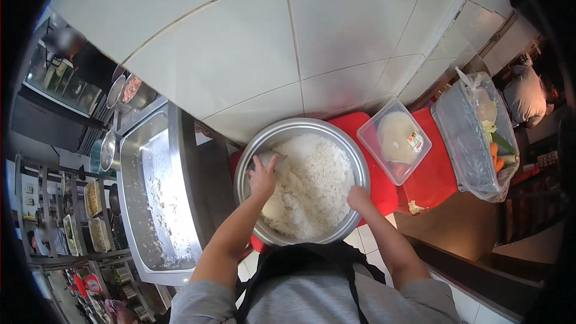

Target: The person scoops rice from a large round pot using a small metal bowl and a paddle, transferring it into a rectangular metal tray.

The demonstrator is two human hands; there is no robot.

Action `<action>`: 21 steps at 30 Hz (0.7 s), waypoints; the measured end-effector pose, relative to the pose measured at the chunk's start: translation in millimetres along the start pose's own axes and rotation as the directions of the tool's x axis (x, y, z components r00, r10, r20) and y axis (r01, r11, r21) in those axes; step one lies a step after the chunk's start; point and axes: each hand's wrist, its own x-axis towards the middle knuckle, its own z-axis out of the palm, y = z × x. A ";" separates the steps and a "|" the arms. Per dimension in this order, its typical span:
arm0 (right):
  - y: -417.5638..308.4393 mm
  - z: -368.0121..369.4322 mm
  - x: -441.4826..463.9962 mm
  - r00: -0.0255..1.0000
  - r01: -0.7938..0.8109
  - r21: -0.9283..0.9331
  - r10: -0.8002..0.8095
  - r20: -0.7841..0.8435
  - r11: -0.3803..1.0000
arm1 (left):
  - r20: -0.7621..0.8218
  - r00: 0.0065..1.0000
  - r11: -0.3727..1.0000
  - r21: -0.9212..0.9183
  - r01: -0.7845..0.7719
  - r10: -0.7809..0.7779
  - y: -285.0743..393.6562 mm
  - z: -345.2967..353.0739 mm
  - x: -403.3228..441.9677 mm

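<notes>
head view: with the clock centred on the wide round metal basin [300,125], white rice [327,162] fills much of it, heaped highest toward 1 and 2 o'clock. the left hand [264,174] reaches inside near 10 o'clock, its fingers spread over a pale, rounded thing partly hidden in the rice; i cannot tell whether it grips that thing. the right hand [360,198] is curled closed on the rim between 3 and 4 o'clock. the basin stands over a red surface [435,174], which shows on both sides of it.

at 2 o'clock, just beside the basin, a clear plastic container [393,172] holds a rounded white thing with a label. farther out, between 2 and 3 o'clock, a grey crate [455,144] lined with a clear bag holds carrots [498,161] and something green, and a person in a pale top [528,96] is beyond it. at 9 o'clock lies a steel tray [137,204], scattered with rice-like scraps. metal pots [139,96] stand at 10 o'clock. a tiled wall [240,48] rises at 12 o'clock.
</notes>
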 end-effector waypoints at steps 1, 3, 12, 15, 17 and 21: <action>12.3 23.5 24.5 0.995 0.090 -0.046 -0.089 0.041 0.995 | 0.056 0.998 0.998 -0.057 0.030 -0.026 1.2 -12.6 0.7; 15.6 32.6 44.3 0.984 0.157 0.010 -0.157 0.088 0.988 | 0.062 0.998 0.994 -0.106 0.020 -0.013 -7.7 -8.6 11.0; -45.6 -3.1 57.8 0.923 -0.100 0.285 -0.018 0.384 0.953 | 0.266 0.954 0.935 -0.282 0.216 -0.141 -19.4 -11.7 32.6; -55.7 19.1 63.4 0.953 0.069 0.308 -0.154 0.261 0.949 | 0.254 0.954 0.932 -0.282 0.229 -0.157 -21.8 -5.9 34.5; -67.3 26.9 61.4 0.947 0.252 0.264 -0.293 0.132 0.931 | 0.259 0.948 0.911 -0.315 0.267 -0.188 -26.8 -1.8 30.8; -80.6 49.3 63.3 0.903 0.373 0.251 -0.412 0.122 0.893 | 0.338 0.903 0.838 -0.381 0.389 -0.266 -24.3 -8.9 25.3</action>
